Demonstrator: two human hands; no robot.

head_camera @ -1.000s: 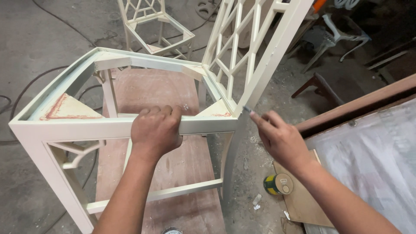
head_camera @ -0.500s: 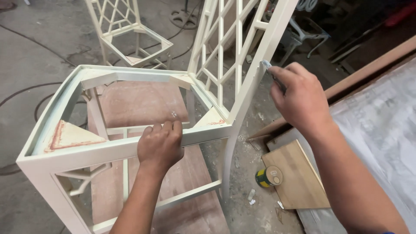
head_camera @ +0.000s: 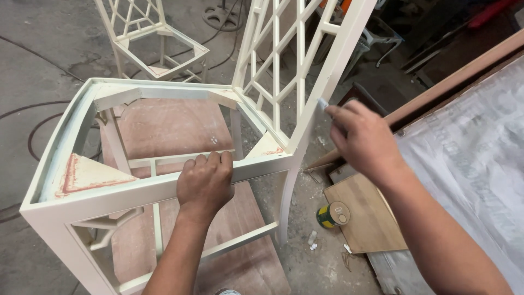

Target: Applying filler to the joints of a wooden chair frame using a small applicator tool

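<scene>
A cream-painted wooden chair frame (head_camera: pixel 109 194) without a seat stands on a reddish board (head_camera: pixel 164 131). Its lattice back (head_camera: pixel 289 60) rises at the right. My left hand (head_camera: pixel 206 183) grips the near seat rail from above, fingers curled over its inner edge. My right hand (head_camera: pixel 360 136) pinches a small pale piece, likely sandpaper (head_camera: pixel 322 102), against the back's right post, about halfway up. What the piece is cannot be told for sure.
A second cream chair frame (head_camera: pixel 155 38) stands behind. A small yellow-green can (head_camera: pixel 333 214) sits on the floor beside a plywood piece (head_camera: pixel 365 213). Plastic-covered panel (head_camera: pixel 469 153) lies to the right. Cables run over the concrete floor at left.
My right hand has risen from the seat corner up along the back's right post. My left hand stays on the front rail. The camera has shifted closer.
</scene>
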